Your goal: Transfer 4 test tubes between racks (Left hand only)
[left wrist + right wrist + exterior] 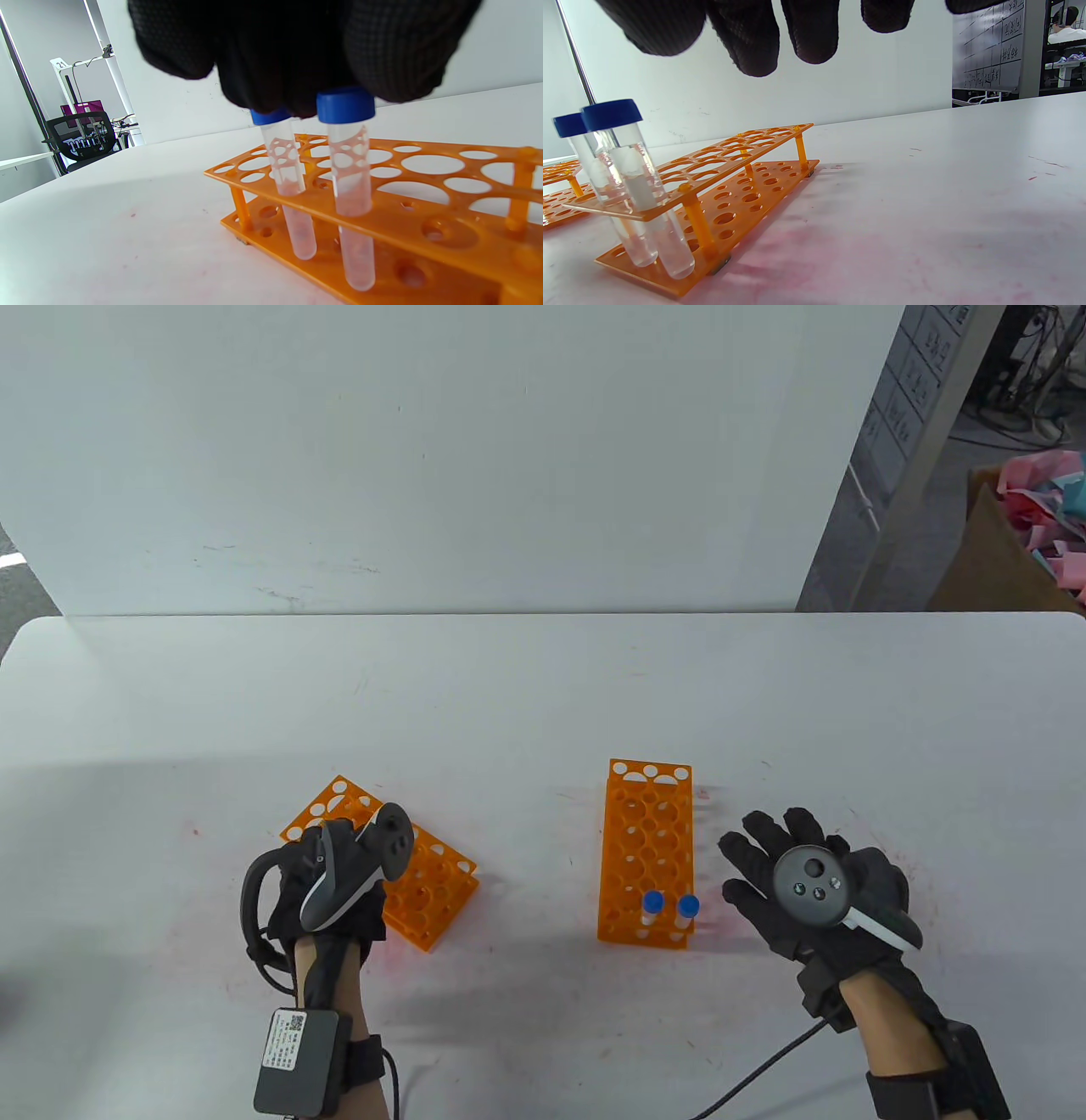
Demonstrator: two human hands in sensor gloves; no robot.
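Note:
Two orange racks stand on the white table (543,687). My left hand (327,882) hovers over the left rack (424,899). In the left wrist view that rack (424,220) holds two blue-capped test tubes upright. My left hand (288,97) has its fingers bunched over the cap of the farther tube (288,178) and sits just behind the cap of the nearer tube (350,169). The right rack (645,831) holds two more blue-capped tubes (652,902) (688,907) at its near end. My right hand (806,891) lies open and flat, right of that rack, holding nothing.
In the right wrist view the right rack (734,156) with its two tubes (634,169) is at the left, and part of the left rack (560,169) shows behind it. A white wall panel (424,458) backs the table. A cardboard box (1001,551) stands beyond the far right corner.

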